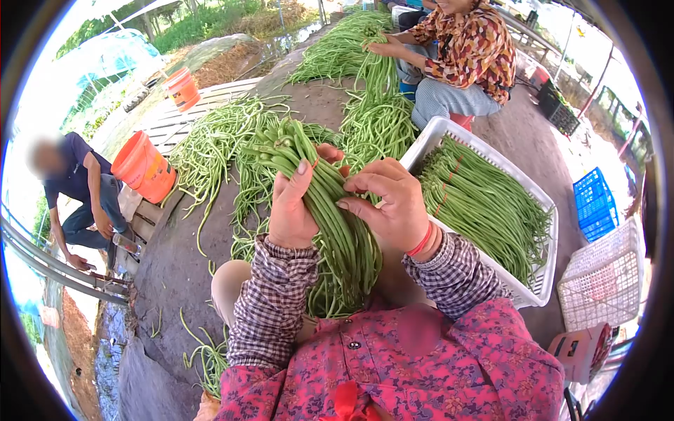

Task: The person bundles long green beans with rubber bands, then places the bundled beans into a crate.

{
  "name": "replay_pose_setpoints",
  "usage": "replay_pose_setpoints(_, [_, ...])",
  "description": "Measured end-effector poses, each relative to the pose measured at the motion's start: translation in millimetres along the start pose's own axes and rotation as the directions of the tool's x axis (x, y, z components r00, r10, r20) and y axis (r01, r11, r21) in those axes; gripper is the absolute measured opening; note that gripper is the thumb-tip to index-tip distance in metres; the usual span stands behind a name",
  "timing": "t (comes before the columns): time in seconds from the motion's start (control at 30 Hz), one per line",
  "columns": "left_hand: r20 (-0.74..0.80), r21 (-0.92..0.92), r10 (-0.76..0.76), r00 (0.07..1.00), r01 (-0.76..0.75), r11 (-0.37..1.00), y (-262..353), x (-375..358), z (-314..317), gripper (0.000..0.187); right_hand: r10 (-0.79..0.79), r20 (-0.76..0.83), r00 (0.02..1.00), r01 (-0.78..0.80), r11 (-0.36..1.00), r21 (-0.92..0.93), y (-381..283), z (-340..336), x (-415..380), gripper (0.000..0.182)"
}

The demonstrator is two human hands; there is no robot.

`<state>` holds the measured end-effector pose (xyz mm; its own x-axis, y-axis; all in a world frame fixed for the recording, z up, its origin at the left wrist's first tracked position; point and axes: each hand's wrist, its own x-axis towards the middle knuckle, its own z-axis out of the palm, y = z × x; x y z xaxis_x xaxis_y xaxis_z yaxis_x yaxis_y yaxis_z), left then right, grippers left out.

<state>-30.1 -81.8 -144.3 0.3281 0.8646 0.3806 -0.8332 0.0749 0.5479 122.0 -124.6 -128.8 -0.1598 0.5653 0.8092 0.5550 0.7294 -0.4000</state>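
A thick bundle of long green beans [330,203] hangs in front of my chest, its upper ends gathered and its lower part drooping toward my lap. My left hand [293,207] is wrapped round the upper part, thumb pointing up along it. Near the top of the bundle shows a thin reddish band [316,162]. My right hand [390,203] is at the bundle's right side with thumb and fingers curled together in a pinch; what lies between the fingertips is hidden. Red bands circle my right wrist.
Loose long beans [225,140] lie heaped on the dark ground sheet ahead. To the right, a white crate [551,259] holds banded bundles. Orange buckets [144,168] stand left. One person [463,63] sits ahead handling beans; another [81,189] crouches left. Blue crates [595,203] stand far right.
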Motion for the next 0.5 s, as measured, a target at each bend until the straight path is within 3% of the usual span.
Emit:
replay_pose_setpoints(0.1, [0.083,0.202,0.102,0.991,-0.118,0.972,-4.0,-0.9,2.7,0.023,0.042,0.053,0.998,-0.041,0.999,-0.014,0.3,0.1,1.0,0.019])
replay_pose_setpoints(0.23, [0.067,0.089,0.052,0.996,-0.058,0.994,-5.8,-3.4,1.3,0.019,0.121,0.206,0.971,-0.132,0.99,0.042,-3.7,-4.7,2.8,0.017])
replay_pose_setpoints(0.5, [0.075,0.019,0.054,0.996,-0.056,0.998,-6.2,-3.9,1.5,0.018,-0.005,0.357,0.934,-0.043,0.991,0.125,-1.6,-13.7,8.2,0.017])
